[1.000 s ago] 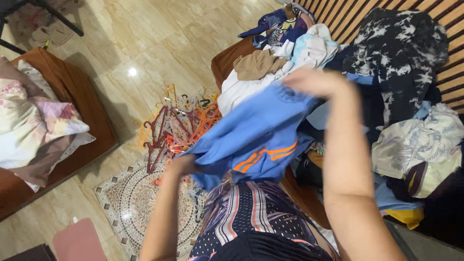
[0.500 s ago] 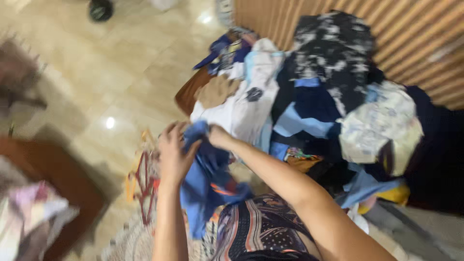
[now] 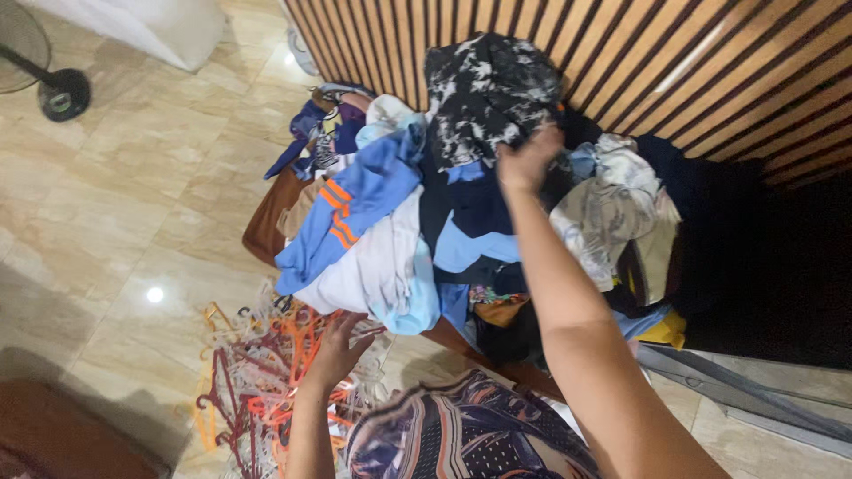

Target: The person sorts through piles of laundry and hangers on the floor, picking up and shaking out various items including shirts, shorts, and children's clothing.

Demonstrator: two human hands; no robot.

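Reaching up into the heap of clothes, my right hand (image 3: 530, 160) has its fingers clenched on the black-and-white mottled garment (image 3: 486, 89) at the top of the pile, just against the slatted wooden wall (image 3: 621, 53). My left hand (image 3: 342, 349) hangs low with fingers spread and released — touching the tangle of red and orange hangers (image 3: 257, 381) on the tiled floor (image 3: 133, 195). Beside it, a blue garment with orange stripes (image 3: 355, 208) lies draped over white cloth in the pile.
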